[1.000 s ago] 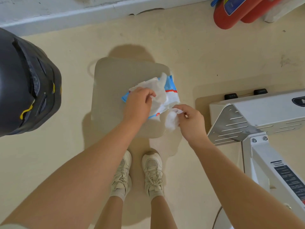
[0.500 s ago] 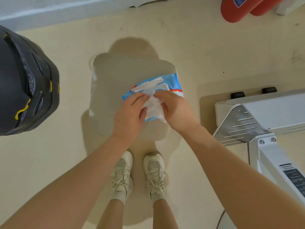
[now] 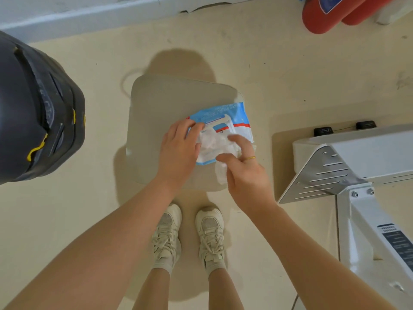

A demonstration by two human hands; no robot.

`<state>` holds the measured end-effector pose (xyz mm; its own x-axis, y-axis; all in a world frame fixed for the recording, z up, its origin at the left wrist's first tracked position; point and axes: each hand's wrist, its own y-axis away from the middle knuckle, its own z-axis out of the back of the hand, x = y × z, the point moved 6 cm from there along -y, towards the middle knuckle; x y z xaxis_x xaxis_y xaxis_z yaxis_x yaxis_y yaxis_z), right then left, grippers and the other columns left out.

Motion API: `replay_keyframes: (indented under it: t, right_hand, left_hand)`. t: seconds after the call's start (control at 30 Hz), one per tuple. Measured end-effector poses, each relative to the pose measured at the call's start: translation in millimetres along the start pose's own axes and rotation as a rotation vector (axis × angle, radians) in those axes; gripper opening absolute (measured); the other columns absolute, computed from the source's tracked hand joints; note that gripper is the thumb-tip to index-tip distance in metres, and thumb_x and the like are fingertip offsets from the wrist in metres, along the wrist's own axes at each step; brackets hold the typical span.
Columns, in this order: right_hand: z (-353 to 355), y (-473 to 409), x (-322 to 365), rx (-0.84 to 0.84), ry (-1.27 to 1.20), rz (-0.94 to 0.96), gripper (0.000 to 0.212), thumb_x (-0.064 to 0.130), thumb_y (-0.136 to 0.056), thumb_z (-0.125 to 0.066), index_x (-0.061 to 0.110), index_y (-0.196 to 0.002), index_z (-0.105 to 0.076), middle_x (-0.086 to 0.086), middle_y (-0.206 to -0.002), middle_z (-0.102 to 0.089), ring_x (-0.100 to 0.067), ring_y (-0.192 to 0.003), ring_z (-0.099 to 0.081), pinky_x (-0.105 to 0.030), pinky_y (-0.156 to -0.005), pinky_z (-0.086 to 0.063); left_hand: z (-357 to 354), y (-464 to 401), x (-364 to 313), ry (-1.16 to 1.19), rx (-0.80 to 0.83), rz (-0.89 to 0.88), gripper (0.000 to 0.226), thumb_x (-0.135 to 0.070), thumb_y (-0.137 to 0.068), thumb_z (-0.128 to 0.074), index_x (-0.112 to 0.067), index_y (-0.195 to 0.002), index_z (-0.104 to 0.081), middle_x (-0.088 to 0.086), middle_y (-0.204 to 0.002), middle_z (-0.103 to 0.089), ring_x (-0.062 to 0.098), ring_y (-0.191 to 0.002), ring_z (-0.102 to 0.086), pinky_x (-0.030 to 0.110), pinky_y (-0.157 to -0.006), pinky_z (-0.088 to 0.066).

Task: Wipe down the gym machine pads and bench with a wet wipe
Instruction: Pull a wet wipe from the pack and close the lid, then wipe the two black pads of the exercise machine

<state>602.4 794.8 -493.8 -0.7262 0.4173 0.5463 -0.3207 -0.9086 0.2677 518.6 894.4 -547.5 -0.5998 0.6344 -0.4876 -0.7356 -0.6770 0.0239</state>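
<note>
A blue and white wet wipe pack [image 3: 234, 115] lies on a grey square stool top [image 3: 156, 113] in front of me. Its flap is open and white wipe [image 3: 212, 145] bulges from the opening. My left hand [image 3: 178, 151] presses on the pack's left side, fingers against the wipe. My right hand [image 3: 245, 173], with a gold ring, pinches a strand of wipe [image 3: 221, 173] that hangs down beside the pack's near edge.
A black padded machine part [image 3: 38, 113] stands at the left. A white machine frame [image 3: 357, 166] fills the right side. Red fire extinguishers [image 3: 324, 16] lie by the far wall. My two shoes [image 3: 190, 233] stand just below the stool.
Both hands were pressed together over the pack's opening half a second ago. My right hand has now drawn back toward me with a strand of wipe, and more wipe shows at the opening.
</note>
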Motion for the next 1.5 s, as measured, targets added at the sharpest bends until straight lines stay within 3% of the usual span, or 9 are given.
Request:
replay_keyframes:
  t: [0.1, 0.23, 0.37, 0.53, 0.7, 0.83, 1.0, 1.23, 1.5]
  right_hand:
    - [-20.3, -1.2, -3.4, 0.101, 0.091, 0.065, 0.034, -0.009, -0.063, -0.062, 0.01, -0.09, -0.069, -0.01, -0.12, -0.063, -0.028, -0.058, -0.064, -0.023, -0.043, -0.045]
    - [-46.8, -25.0, -13.2, 0.332, 0.088, -0.082, 0.043, 0.006, -0.092, -0.04, 0.015, -0.133, -0.044, 0.007, -0.154, -0.018, -0.027, -0.109, -0.055, -0.033, -0.073, -0.046]
    - [-34.3, -31.1, -13.6, 0.23, -0.014, -0.136, 0.038, 0.01, -0.093, -0.039, 0.017, -0.129, -0.049, 0.005, -0.151, -0.026, -0.023, -0.122, -0.046, -0.031, -0.086, -0.041]
    - [10.0, 10.4, -43.1, -0.182, -0.358, -0.268, 0.04, -0.001, -0.078, -0.039, 0.004, -0.109, -0.064, -0.007, -0.113, -0.063, -0.005, -0.1, -0.051, 0.0, -0.087, -0.031]
    - [25.7, 19.6, -54.4, -0.102, -1.015, -0.683, 0.029, -0.009, -0.088, -0.046, 0.014, -0.1, -0.057, -0.004, -0.096, -0.062, -0.014, -0.081, -0.058, -0.023, -0.071, -0.051]
    - [79.6, 34.8, -14.4, -0.032, -1.293, -0.696, 0.022, -0.008, -0.089, -0.047, 0.011, -0.092, -0.059, -0.007, -0.089, -0.062, -0.013, -0.078, -0.06, -0.017, -0.064, -0.053]
    - [172.7, 74.9, 59.8, -0.034, -1.261, -0.614, 0.026, -0.009, -0.087, -0.05, 0.014, -0.09, -0.062, -0.004, -0.093, -0.062, -0.014, -0.082, -0.059, -0.022, -0.078, -0.053]
    - [299.5, 169.2, 152.7, -0.204, -1.176, -0.536, 0.033, -0.013, -0.082, -0.056, 0.019, -0.09, -0.059, 0.002, -0.083, -0.058, -0.006, -0.065, -0.059, -0.019, -0.067, -0.053]
    - [345.5, 367.3, 173.5, -0.682, -1.177, -0.68, 0.033, -0.012, -0.081, -0.055, 0.018, -0.067, -0.058, -0.007, -0.081, -0.058, -0.019, -0.075, -0.05, -0.03, -0.076, -0.041]
  left_hand:
    - [-1.6, 1.6, 0.6, 0.093, 0.042, 0.046, 0.035, -0.015, -0.08, -0.043, -0.009, -0.114, -0.051, 0.01, -0.114, -0.052, 0.031, -0.105, -0.049, 0.042, -0.084, -0.05]
    - [0.8, 0.9, 1.2, 0.095, 0.041, 0.039, 0.034, -0.013, -0.083, -0.04, -0.004, -0.107, -0.061, 0.017, -0.106, -0.061, 0.034, -0.097, -0.057, 0.037, -0.08, -0.05]
    - [-1.1, -2.3, -2.3, 0.04, 0.02, -0.118, 0.038, -0.011, -0.075, -0.043, -0.016, -0.111, -0.054, 0.011, -0.101, -0.063, 0.025, -0.087, -0.053, 0.035, -0.068, -0.051]
    - [-38.9, 12.6, -19.8, -0.381, 0.284, -0.207, 0.04, -0.014, -0.07, -0.041, -0.019, -0.1, -0.066, 0.0, -0.106, -0.055, 0.022, -0.074, -0.061, 0.031, -0.065, -0.039]
    - [-30.5, -7.1, -44.4, -0.586, 0.52, -0.097, 0.042, -0.007, -0.085, -0.032, -0.009, -0.119, -0.057, 0.007, -0.13, -0.048, 0.028, -0.122, -0.044, 0.037, -0.1, -0.033]
    - [23.2, -23.6, -70.4, -0.256, 0.703, 0.005, 0.042, -0.011, -0.094, -0.038, -0.014, -0.136, -0.038, 0.007, -0.138, -0.039, 0.03, -0.129, -0.035, 0.04, -0.101, -0.032]
    - [174.8, -2.1, -157.2, 0.862, 0.69, 0.426, 0.023, -0.026, -0.099, -0.038, -0.022, -0.106, -0.059, -0.005, -0.095, -0.058, 0.008, -0.086, -0.055, 0.021, -0.08, -0.044]
    - [319.3, 25.9, -257.1, 0.721, 0.774, 0.102, 0.021, -0.001, -0.085, -0.061, -0.02, -0.077, -0.055, -0.005, -0.07, -0.051, -0.001, -0.053, -0.045, 0.012, -0.055, -0.038]
    - [355.0, 119.0, -388.1, 0.679, 1.118, -0.096, 0.013, -0.008, -0.094, -0.048, -0.015, -0.083, -0.051, 0.001, -0.078, -0.055, 0.009, -0.069, -0.05, 0.014, -0.06, -0.041]
